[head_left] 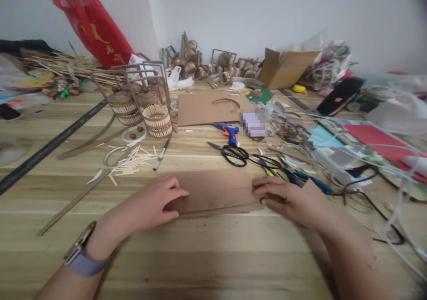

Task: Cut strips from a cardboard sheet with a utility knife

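Note:
A flat rectangular piece of brown cardboard (215,191) lies on the wooden table in front of me, a crease or second layer running along its near edge. At its left end, my left hand (162,200) holds it between thumb and fingers; a watch (85,242) is on that wrist. My right hand (283,198) grips the opposite end, fingertips on the corner. Just beyond the cardboard are black-handled scissors (230,153) and a blue glue gun (228,133). A pen (162,153) lies past my left hand.
Small wooden sticks (133,162) lie scattered at left, near small slatted buckets (156,120). Behind stands a larger cardboard sheet (203,106), lying flat. Pliers (310,180) and looping cables (363,198) crowd the right. An open carton (283,71) stands at the back.

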### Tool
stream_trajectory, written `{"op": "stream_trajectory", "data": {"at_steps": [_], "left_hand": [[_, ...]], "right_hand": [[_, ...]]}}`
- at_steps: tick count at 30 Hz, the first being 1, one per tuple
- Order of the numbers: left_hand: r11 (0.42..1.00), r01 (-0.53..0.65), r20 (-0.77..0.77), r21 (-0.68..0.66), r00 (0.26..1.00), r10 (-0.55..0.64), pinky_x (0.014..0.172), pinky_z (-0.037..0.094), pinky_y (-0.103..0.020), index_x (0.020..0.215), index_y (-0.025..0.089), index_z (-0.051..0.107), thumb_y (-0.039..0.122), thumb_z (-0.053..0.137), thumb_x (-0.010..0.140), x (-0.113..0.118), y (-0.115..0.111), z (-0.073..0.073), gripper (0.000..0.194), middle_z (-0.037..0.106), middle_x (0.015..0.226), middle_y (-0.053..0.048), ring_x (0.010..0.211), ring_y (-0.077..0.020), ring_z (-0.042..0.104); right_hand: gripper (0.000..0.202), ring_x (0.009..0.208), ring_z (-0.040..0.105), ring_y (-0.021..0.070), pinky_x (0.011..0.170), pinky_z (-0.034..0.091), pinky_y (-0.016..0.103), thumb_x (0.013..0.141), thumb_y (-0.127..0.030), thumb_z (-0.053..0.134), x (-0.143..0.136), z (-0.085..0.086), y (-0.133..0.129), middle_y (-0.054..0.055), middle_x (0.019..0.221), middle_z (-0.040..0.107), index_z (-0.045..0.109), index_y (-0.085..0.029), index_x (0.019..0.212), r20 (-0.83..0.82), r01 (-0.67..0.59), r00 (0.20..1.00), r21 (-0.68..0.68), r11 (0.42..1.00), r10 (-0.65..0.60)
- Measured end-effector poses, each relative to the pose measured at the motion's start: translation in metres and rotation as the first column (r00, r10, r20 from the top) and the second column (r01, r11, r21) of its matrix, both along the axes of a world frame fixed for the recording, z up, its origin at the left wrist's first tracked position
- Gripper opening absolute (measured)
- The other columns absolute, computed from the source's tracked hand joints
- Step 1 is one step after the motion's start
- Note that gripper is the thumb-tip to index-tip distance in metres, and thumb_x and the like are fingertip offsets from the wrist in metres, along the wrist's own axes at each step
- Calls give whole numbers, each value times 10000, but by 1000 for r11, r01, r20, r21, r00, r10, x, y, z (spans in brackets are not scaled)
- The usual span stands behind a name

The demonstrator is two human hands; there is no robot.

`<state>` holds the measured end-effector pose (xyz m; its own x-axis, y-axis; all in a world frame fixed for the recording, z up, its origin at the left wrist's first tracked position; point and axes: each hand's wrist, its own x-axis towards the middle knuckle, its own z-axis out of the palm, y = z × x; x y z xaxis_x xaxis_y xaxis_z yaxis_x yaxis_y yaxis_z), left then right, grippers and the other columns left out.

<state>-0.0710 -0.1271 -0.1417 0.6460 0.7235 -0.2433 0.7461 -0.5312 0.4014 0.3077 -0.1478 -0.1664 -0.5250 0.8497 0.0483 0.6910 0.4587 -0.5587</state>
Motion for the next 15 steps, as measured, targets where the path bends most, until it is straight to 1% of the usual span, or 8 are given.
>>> {"op": "stream_trajectory", "data": {"at_steps": [2,5,9,12,15], "left_hand": [[999,-15,32,-40,999,16,918,479,-332,1276,235,646,151,631,778,-7,1,1,506,599,1126,-52,1056,-229,601],[996,-47,48,-79,998,51,928,478,-325,1281,250,639,170,658,770,-16,3,4,518,590,1149,-46,1070,-223,592],[992,-86,13,-93,996,87,921,483,-323,1294,255,635,185,703,761,-23,4,7,541,584,1162,-54,1092,-238,583],[993,-90,12,-81,996,91,914,484,-316,1308,241,626,136,683,756,-23,3,8,565,582,1159,-58,1088,-233,587],[993,-89,16,-82,996,91,898,492,-317,1295,245,630,133,677,753,-20,1,8,556,584,1149,-53,1053,-227,602]], "right_hand": [[256,1089,683,248,932,571,398,926,-415,539,2,-1,0,112,1172,704,737,-263,984,14,9,1000,15,1000,-9],[263,1061,701,272,924,589,394,912,-446,559,10,-8,1,107,1134,731,744,-309,1039,44,33,998,54,998,-35],[258,1033,711,296,899,605,424,848,-490,633,29,-33,5,98,1130,738,737,-400,1065,62,74,994,150,986,-85],[350,1114,674,324,928,586,464,808,-474,686,42,-52,6,112,1191,714,695,-445,1156,104,38,993,150,988,-54],[393,1145,655,335,961,563,493,823,-466,665,46,-60,7,110,1223,697,660,-461,1216,103,55,992,152,987,-71]]}}
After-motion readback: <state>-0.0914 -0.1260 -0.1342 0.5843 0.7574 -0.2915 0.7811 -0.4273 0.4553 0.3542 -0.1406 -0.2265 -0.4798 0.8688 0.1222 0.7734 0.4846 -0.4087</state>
